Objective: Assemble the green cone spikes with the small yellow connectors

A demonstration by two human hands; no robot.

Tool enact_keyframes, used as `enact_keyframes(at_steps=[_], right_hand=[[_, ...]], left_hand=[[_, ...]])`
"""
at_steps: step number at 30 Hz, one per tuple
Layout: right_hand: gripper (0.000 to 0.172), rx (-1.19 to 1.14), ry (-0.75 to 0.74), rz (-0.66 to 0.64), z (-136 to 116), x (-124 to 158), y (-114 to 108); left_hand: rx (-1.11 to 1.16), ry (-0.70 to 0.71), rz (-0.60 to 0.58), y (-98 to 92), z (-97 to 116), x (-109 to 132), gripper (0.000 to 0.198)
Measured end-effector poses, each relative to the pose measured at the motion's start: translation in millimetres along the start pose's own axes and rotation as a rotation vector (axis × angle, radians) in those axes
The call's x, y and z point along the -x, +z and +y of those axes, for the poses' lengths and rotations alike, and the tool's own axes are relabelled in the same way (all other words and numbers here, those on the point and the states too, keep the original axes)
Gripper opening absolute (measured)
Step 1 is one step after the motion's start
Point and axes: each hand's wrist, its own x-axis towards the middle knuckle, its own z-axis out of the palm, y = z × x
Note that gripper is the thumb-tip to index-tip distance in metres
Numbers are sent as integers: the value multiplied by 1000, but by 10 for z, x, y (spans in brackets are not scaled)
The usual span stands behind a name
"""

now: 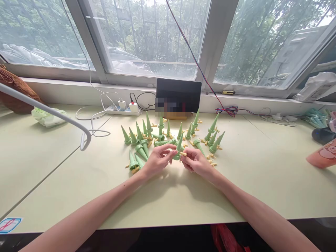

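My left hand (157,159) pinches a green plastic cone (179,148) held upright above the pale table (78,175). My right hand (195,161) meets it from the right, its fingers closed on a small yellow peg (183,154) pressed against the cone's base. Behind both hands stand and lie several more green cones (143,140), some with yellow pegs (213,161) scattered among them.
A dark tablet (178,94) leans against the window sill behind the cones. A white power strip (123,109) with cables lies to its left. A white lamp arm (52,113) crosses the left side. An orange pouch (322,154) and other items sit at the right edge.
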Motion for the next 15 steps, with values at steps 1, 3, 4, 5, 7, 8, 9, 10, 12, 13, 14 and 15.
enact_keyframes(at_steps=[1, 3, 4, 5, 7, 8, 9, 10, 12, 13, 14, 15], right_hand=[[32, -10, 4, -1, 2, -3, 0], [33, -34, 16, -7, 6, -7, 0], [33, -48, 22, -11, 6, -8, 0], [33, -62, 30, -16, 5, -7, 1], [34, -96, 49, -26, -1, -3, 4], [34, -115, 61, -32, -6, 0, 7], [34, -133, 75, -37, -12, 3, 10], [34, -147, 86, -40, -20, 6, 13], [35, -154, 102, -35, -35, 7, 19], [35, -146, 104, -26, -41, 5, 20], [35, -131, 100, -13, -45, 0, 20], [35, -111, 90, 5, -46, -7, 17]], left_hand=[[-2, 22, 14, 6, 2, -1, 31], [-6, 78, 45, 15, -6, -6, 27], [-11, 112, 61, 18, -17, -10, 25], [-18, 149, 75, 20, -32, -14, 23], [-40, 226, 92, 20, -69, -22, 19], [-56, 263, 95, 20, -87, -24, 18], [-75, 297, 99, 20, -104, -26, 16], [-96, 324, 104, 22, -117, -26, 15], [-143, 356, 129, 29, -132, -24, 15], [-164, 359, 147, 36, -132, -22, 15], [-184, 352, 162, 44, -128, -21, 16], [-201, 337, 173, 54, -119, -19, 17]])
